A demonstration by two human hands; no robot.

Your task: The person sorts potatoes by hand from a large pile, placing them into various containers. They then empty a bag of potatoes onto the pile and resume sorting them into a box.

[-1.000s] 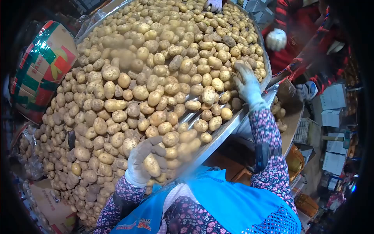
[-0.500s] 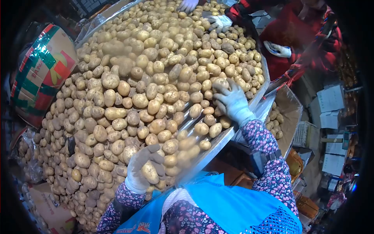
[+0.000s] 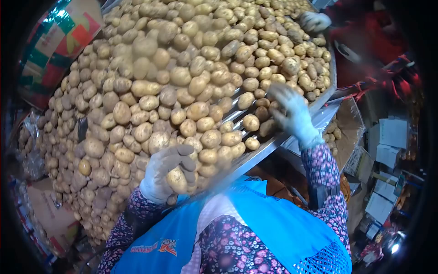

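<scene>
Lower centre-left, the gloved left hand (image 3: 166, 176) curls round one potato (image 3: 177, 179) at the near edge of the metal table (image 3: 269, 148). The potato looks firm, dense and dusty, so a whole-palm wrap about its middle suits. Right of centre, the blurred right hand (image 3: 292, 114) spreads its fingers over the pile of potatoes (image 3: 182, 68), apparently holding nothing.

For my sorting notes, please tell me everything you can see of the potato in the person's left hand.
The potato is oval and pale yellow-brown, with dull skin. The left hand, in a grey glove, curls around it, so only part shows. It is held at the near edge of the potato pile.
</scene>
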